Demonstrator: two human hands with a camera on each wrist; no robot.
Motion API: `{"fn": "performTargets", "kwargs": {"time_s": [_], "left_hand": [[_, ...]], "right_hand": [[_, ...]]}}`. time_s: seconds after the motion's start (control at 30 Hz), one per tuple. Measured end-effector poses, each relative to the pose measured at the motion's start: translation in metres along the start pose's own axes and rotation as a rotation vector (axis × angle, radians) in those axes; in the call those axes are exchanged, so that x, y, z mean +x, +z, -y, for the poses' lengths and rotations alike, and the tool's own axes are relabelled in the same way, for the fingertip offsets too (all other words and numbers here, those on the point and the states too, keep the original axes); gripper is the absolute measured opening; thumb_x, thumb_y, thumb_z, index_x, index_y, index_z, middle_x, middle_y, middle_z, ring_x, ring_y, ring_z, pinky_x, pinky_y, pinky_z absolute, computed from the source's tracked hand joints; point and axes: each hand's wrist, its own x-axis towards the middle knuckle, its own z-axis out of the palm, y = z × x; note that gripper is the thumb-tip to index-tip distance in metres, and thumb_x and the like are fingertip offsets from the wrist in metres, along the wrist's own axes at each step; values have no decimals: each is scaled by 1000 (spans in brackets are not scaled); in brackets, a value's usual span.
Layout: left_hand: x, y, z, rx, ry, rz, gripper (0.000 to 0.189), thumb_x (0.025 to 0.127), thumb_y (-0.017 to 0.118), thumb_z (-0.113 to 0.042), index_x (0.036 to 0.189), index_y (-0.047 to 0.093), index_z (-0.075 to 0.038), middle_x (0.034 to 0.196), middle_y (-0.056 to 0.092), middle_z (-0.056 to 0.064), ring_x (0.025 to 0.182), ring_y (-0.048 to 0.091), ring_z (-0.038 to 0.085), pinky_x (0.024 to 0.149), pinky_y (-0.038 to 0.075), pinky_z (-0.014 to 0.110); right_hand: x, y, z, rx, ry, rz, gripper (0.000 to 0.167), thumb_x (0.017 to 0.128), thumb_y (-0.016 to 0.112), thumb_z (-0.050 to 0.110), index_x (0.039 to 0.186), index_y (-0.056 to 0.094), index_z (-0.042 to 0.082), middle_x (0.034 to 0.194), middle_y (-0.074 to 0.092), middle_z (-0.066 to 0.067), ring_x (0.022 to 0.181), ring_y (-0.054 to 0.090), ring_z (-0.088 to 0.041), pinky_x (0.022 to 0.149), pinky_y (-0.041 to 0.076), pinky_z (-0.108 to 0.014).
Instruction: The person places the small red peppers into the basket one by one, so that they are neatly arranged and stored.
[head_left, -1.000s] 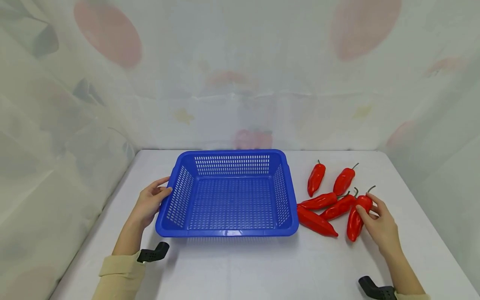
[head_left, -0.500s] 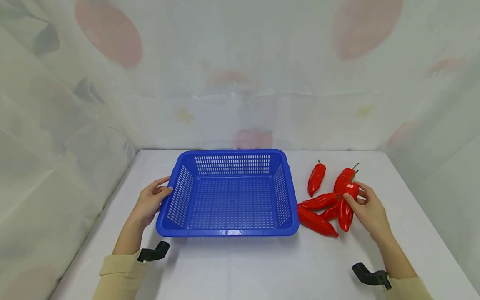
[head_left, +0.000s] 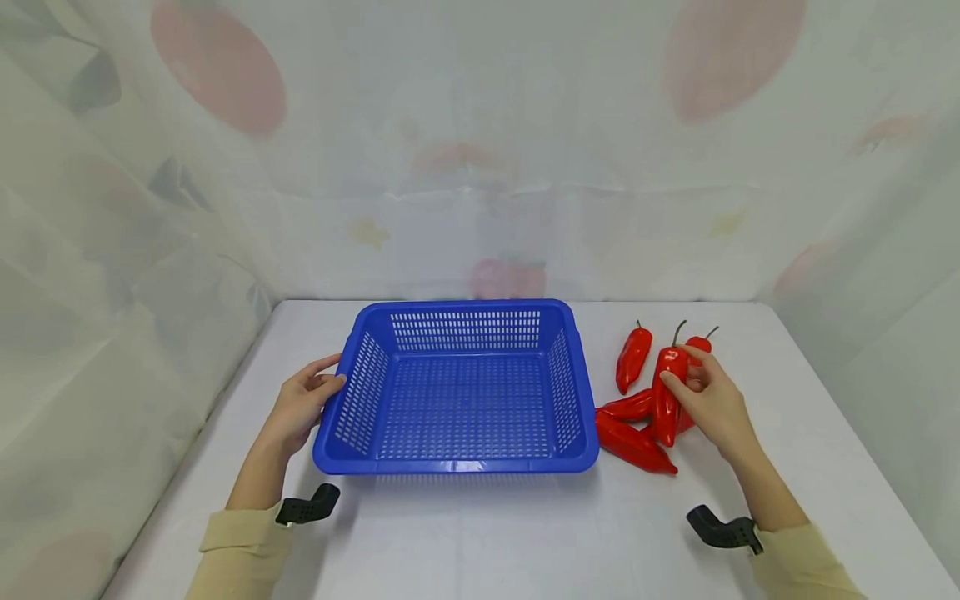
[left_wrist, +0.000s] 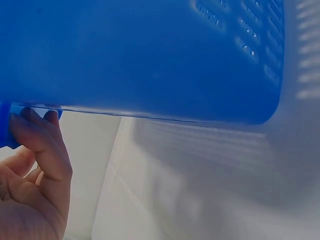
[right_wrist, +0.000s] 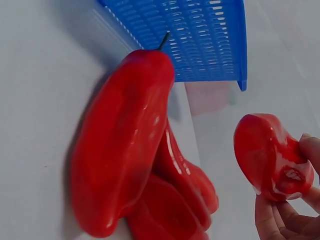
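A blue plastic basket [head_left: 465, 408] with slotted walls stands mid-table, nothing inside it. My left hand [head_left: 300, 402] grips its left rim, thumb on top and fingers beneath; the left wrist view shows those fingers [left_wrist: 42, 145] curled under the edge. My right hand [head_left: 712, 400] pinches a red chili pepper [head_left: 667, 392] between thumb and fingers, stem pointing up and away. In the right wrist view this held pepper [right_wrist: 270, 155] is above the table. It overlaps other peppers in the head view and partly hides them.
Right of the basket lie several more red peppers: one at the back [head_left: 633, 358], one near the front [head_left: 636, 446] against the basket's right side, and one [head_left: 699, 346] behind my right hand. A patterned sheet [head_left: 465, 167] hangs behind the white table [head_left: 465, 542].
My right hand has moved left and away from me with the pepper, lifting it over the other peppers. My left hand and the basket have stayed in place.
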Motion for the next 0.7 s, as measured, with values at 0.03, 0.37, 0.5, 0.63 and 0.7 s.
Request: {"fn": "performTargets", "kwargs": {"time_s": [0.03, 0.37, 0.5, 0.63, 0.7], "left_hand": [[0, 0, 0, 1, -1, 1, 57, 93, 53, -32, 143, 31, -13, 103, 54, 8, 77, 62, 10, 67, 55, 29], [-2, 0, -3, 9, -9, 2, 57, 94, 53, -32, 143, 31, -14, 105, 54, 11, 77, 62, 11, 67, 55, 29], [-1, -1, -3, 11, -10, 5, 57, 94, 53, -31, 143, 31, -14, 105, 54, 12, 77, 62, 11, 67, 55, 30], [-1, -1, -4, -7, -13, 12, 57, 94, 53, -30, 143, 31, -12, 101, 56, 6, 76, 63, 10, 66, 55, 30], [-1, -1, -4, -19, -14, 18, 57, 94, 54, -29, 143, 31, -11, 98, 58, 3, 76, 63, 9, 66, 55, 30]], "right_hand": [[0, -2, 6, 3, -9, 9, 67, 86, 59, 44, 139, 35, 11, 116, 51, -23, 96, 54, -35, 65, 54, -50], [14, -10, 42, -1, -41, 85, 64, 89, 57, 40, 140, 33, 9, 125, 47, -27, 93, 57, -37, 65, 55, -42], [23, -11, 51, -5, -59, 101, 64, 90, 56, 41, 140, 32, 9, 125, 47, -27, 94, 55, -37, 65, 56, -42], [29, -12, 63, 4, -53, 138, 67, 90, 54, 43, 142, 30, 10, 126, 46, -27, 97, 55, -39, 66, 55, -44], [32, -12, 68, 18, -48, 159, 68, 90, 54, 43, 143, 29, 10, 127, 45, -27, 98, 55, -40, 67, 55, -44]]}}
